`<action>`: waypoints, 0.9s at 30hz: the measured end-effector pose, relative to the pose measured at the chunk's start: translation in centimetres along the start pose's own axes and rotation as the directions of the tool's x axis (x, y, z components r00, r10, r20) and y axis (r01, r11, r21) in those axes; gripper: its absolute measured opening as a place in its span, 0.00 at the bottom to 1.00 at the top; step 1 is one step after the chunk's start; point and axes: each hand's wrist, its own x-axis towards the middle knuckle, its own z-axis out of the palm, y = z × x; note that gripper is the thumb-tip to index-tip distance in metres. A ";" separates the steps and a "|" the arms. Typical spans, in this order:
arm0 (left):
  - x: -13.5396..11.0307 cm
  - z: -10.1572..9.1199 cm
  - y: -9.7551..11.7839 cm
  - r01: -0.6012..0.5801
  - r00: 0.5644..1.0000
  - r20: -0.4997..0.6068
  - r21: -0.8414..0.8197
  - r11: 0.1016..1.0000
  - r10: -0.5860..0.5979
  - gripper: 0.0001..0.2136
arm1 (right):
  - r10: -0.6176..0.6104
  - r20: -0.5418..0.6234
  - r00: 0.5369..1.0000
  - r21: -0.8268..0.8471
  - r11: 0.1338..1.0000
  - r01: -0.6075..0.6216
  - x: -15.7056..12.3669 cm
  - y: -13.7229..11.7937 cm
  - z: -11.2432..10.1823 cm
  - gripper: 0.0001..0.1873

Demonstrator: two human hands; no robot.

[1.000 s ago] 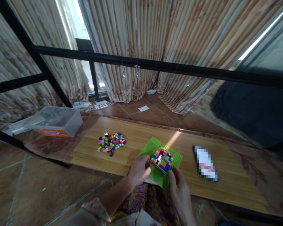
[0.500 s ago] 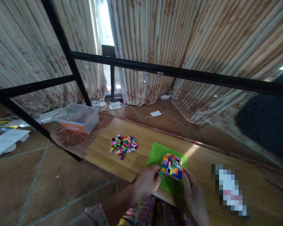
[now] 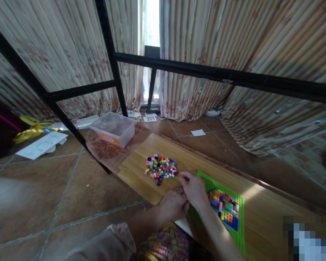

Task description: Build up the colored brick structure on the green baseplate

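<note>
A bright green baseplate [image 3: 240,217] lies on the wooden board, carrying a block of many-coloured toy bricks [image 3: 225,207]. To its left is a loose pile of small toy bricks [image 3: 161,167]. My right hand [image 3: 195,189] reaches across the plate's left side, its fingertips just right of the pile. Its thumb and forefinger are apart, and I see nothing between them. Below it, close to the plate's near left corner, my left hand [image 3: 174,204] has its fingers curled in. Whatever they may hold is hidden, and the two hands overlap in view.
The wooden board [image 3: 141,152] rests on a brown patterned cloth. A clear plastic bin [image 3: 115,130] stands at its far left end. Black metal bars [image 3: 179,65] cross in front of the curtains. A pixelated patch [image 3: 309,241] covers something at lower right.
My right hand has left the right side of the brick block and moved left toward the loose pile. My left hand stays near the plate's left edge. The view has turned left.
</note>
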 end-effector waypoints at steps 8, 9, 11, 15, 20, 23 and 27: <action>0.3 -0.1 -0.2 0.119 0.992 0.051 -0.050 0.992 -0.116 0.09 | -0.075 0.206 0.976 -0.040 0.996 0.085 3.3 1.2 1.5 0.14; 0.4 -0.2 -0.2 0.119 0.992 0.052 -0.058 0.991 -0.116 0.09 | -0.078 0.221 0.972 -0.042 0.995 0.089 3.5 1.2 1.5 0.14; 0.4 -0.2 -0.1 0.115 0.992 0.053 -0.067 0.991 -0.112 0.09 | -0.086 0.236 0.968 -0.061 0.993 0.103 3.7 1.2 1.4 0.14; 0.5 -0.4 -0.1 0.101 0.993 0.066 -0.053 0.993 -0.097 0.07 | -0.088 0.234 0.968 -0.136 0.983 0.123 3.6 1.3 1.3 0.09; 0.5 -0.3 -0.1 0.074 0.996 0.060 -0.062 0.995 -0.070 0.08 | -0.079 0.218 0.973 -0.161 0.980 0.115 3.3 1.7 1.3 0.06; 0.5 -0.2 -0.2 0.067 0.997 0.046 -0.073 0.995 -0.064 0.09 | -0.058 0.194 0.979 -0.175 0.980 0.092 3.3 1.9 1.4 0.04; 0.5 -0.3 -0.2 0.067 0.997 0.054 -0.069 0.995 -0.064 0.10 | -0.021 0.182 0.983 -0.166 0.985 0.052 3.3 1.9 1.5 0.02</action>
